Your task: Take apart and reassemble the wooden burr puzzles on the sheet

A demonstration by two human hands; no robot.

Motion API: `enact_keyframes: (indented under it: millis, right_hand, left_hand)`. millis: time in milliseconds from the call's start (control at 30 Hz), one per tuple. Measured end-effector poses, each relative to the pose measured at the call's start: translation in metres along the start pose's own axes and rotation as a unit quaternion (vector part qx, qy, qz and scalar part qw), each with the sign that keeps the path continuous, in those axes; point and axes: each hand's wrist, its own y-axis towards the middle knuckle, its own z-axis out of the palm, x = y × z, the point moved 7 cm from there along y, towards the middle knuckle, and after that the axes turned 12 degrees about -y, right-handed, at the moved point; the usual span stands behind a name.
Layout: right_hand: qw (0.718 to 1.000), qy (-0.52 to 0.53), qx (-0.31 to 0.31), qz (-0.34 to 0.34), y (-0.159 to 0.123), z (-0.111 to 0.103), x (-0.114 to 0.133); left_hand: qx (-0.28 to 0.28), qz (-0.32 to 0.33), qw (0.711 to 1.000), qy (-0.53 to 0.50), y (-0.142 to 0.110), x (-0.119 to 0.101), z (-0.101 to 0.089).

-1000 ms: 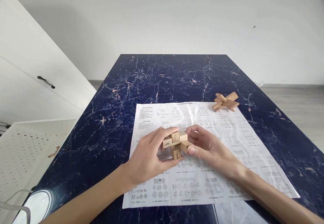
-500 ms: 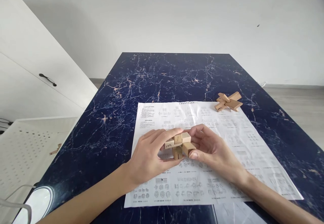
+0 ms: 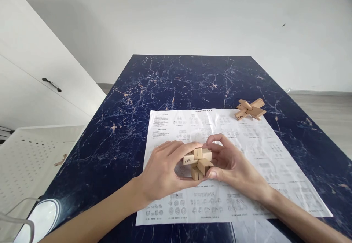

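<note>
Between my two hands is a wooden interlocking puzzle made of several pale blocks, some marked with numbers such as 3 and 1. My left hand grips it from the left, fingers over the top and thumb under the lower block. My right hand has its thumb against the block jutting out at the right, with its fingers curled behind. The far side of the puzzle is hidden. Beneath both hands lies a printed instruction sheet with rows of small diagrams.
A second wooden puzzle, cross-shaped, rests at the sheet's far right corner. The dark blue marbled table reaches toward a white wall. At lower left are a round white object and a perforated white panel beyond the table edge.
The puzzle has tilted and shifted slightly right and down within my hands, so the right-hand block's end faces me more. Both hands keep hold; the view has moved a little.
</note>
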Motion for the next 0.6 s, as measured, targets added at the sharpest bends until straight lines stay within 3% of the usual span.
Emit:
enact_keyframes:
  millis: [300,433,600]
  right_hand:
    - [1.0,-0.009,0.005,0.012,-0.0017,0.0036,0.001]
    - [1.0,-0.027,0.0,0.001,-0.0024,0.0056,0.0015]
    - [0.994,-0.101,0.006,-0.047,-0.0074,0.0056,0.0088]
  left_hand:
    - [0.01,0.034,0.998,0.054,0.0,-0.0022,0.0022]
    - [0.002,0.018,0.997,0.072,-0.0014,0.0014,0.0035]
    - [-0.011,-0.036,0.998,-0.045,0.0014,0.006,-0.0012]
